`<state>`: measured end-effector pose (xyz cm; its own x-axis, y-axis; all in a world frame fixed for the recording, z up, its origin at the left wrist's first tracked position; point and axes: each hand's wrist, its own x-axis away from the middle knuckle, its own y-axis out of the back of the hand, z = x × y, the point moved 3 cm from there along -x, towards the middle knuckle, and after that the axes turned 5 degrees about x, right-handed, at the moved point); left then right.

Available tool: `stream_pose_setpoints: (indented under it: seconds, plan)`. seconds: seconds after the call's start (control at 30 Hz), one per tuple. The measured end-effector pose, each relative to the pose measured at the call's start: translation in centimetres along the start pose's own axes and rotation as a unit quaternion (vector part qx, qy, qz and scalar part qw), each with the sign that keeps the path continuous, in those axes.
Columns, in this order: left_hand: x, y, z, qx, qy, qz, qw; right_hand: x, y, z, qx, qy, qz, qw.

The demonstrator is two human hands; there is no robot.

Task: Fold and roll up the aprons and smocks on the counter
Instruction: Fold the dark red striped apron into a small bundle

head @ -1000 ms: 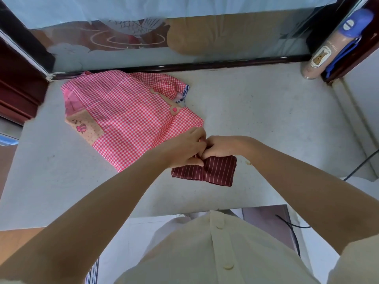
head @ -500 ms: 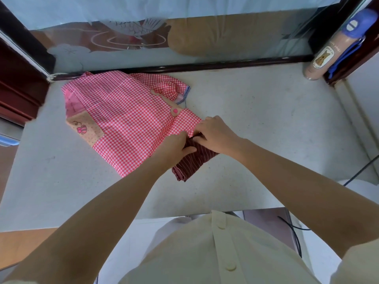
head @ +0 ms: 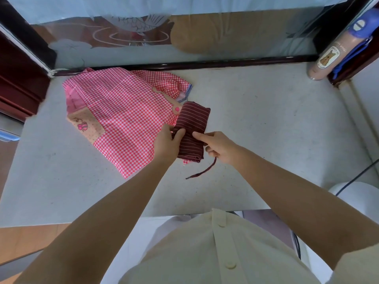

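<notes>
Left hand (head: pixel 167 143), fingers (head: pixel 180 133) round the striped roll (head: pixel 193 119); right hand (head: pixel 220 148), fingers pinching its tie (head: pixel 206 170) — broad counter (head: pixel 276 130) rightward.

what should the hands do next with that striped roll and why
Probably wind the loose tie string around the striped roll. The left hand has a grip on the roll, which lies partly on the gingham smock. The right hand holds the string, whose free end trails on the counter. Tying should stop it unrolling.
</notes>
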<state>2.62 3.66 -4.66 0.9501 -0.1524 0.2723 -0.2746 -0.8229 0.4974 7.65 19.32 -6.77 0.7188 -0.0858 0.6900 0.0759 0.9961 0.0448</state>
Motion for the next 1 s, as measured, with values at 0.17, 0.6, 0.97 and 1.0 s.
stream_pose_setpoints:
  seconds: [0.17,0.6,0.97,1.0]
  plan:
    - [0.1,0.3,0.4,0.104,0.02,0.105,0.989,0.1,1.2,0.4,-0.028,0.007,0.044,0.999]
    - [-3.0,0.1,1.8,-0.304,-0.368,0.189,0.858,-0.4,2.4,1.8,0.338,0.361,-0.002,0.869]
    - [-1.4,-4.7,4.5,-0.445,-0.253,0.196,0.836,-2.6,1.7,-2.7,0.632,0.259,0.073,0.727]
    - [-1.3,-4.8,4.8,-0.44,-0.241,0.196,0.842,-2.7,1.6,-2.8,0.643,0.247,0.061,0.722]
